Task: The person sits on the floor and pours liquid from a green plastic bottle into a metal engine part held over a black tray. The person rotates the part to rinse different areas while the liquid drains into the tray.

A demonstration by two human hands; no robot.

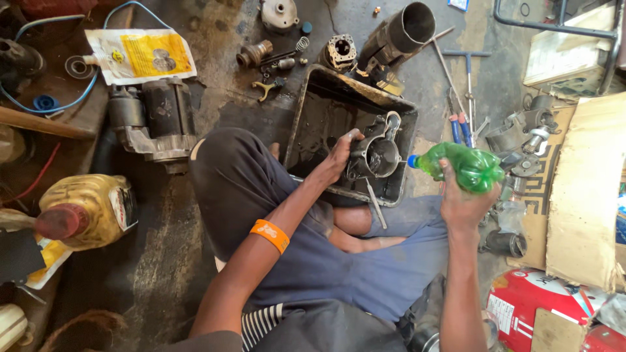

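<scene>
Left hand (339, 156) grips a metal housing (377, 155) inside the black tray (306, 111); right hand (464, 203), at 3 o'clock past the tray's edge, clasps a green bottle (466, 166).

Dark, oil-stained concrete floor (195, 39) with flattened cardboard (587, 195) at one side.

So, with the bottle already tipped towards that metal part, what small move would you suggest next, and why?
Probably tilt the green plastic bottle in the right hand slightly further. Its blue cap end points at the cup-shaped metal housing that the left hand holds over the black tray, so any liquid would fall into the tray.
</scene>
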